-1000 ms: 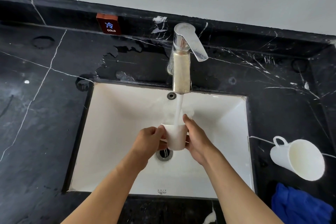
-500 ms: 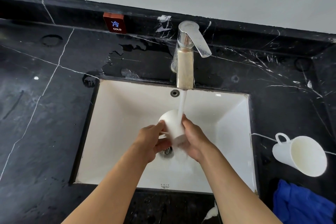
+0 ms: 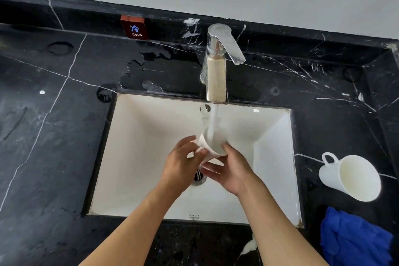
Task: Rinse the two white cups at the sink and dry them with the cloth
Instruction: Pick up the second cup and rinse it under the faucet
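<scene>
Both my hands hold a white cup (image 3: 212, 147) over the white sink basin (image 3: 140, 157), right under the running stream from the chrome tap (image 3: 217, 65). My left hand (image 3: 183, 164) grips the cup's left side with curled fingers. My right hand (image 3: 233, 170) cradles it from the right and below. The cup is tilted, and water runs onto it. A second white cup (image 3: 352, 176) with a handle lies on its side on the black counter to the right. A blue cloth (image 3: 354, 242) lies crumpled near the counter's front right corner.
The black marble counter (image 3: 54, 136) surrounds the basin, with wet patches behind it. A small red "COLD" sign (image 3: 135, 28) stands on the back ledge. The drain (image 3: 199, 177) shows between my hands.
The cup has been turned in my hands under the stream, from upright to tilted. The view has shifted slightly; the second cup and cloth have not moved.
</scene>
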